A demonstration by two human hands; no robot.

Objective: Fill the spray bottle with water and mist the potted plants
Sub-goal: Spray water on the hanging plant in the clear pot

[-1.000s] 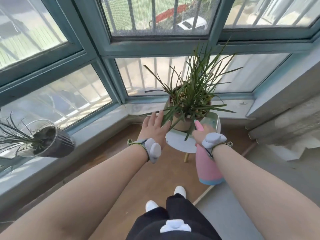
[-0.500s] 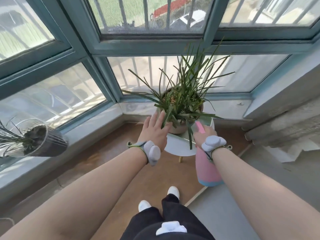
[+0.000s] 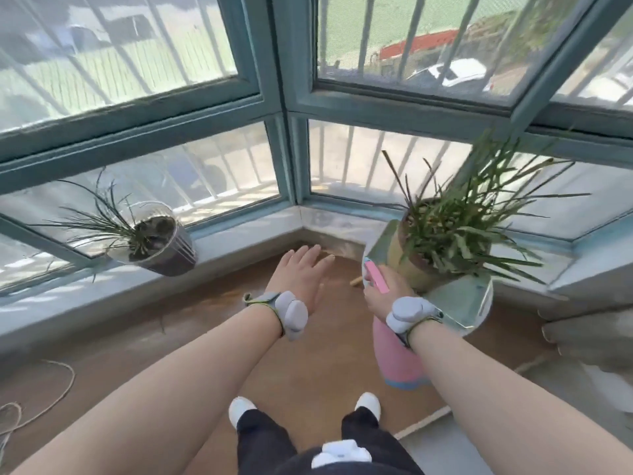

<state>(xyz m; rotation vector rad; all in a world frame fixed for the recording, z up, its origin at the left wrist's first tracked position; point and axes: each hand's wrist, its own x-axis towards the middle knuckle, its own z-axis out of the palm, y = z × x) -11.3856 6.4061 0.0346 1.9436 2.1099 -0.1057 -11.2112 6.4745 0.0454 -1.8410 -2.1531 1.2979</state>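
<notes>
Misting well means aiming the nozzle at the leaves, not the soil, and squeezing in short bursts. My right hand (image 3: pixel 383 293) is curled round the neck of the pink spray bottle (image 3: pixel 397 358), which hangs below my wrist just beside the tall plant (image 3: pixel 455 228) on the round stool (image 3: pixel 472 303). My left hand (image 3: pixel 301 272) is spread flat, holding nothing, over the floor between that plant and the small pot (image 3: pixel 154 245) on the sill (image 3: pixel 239 231), probably my next target.

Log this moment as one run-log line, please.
right hand: grips bottle | left hand: open, holds nothing | tall plant: on stool | small plant: on sill
</notes>
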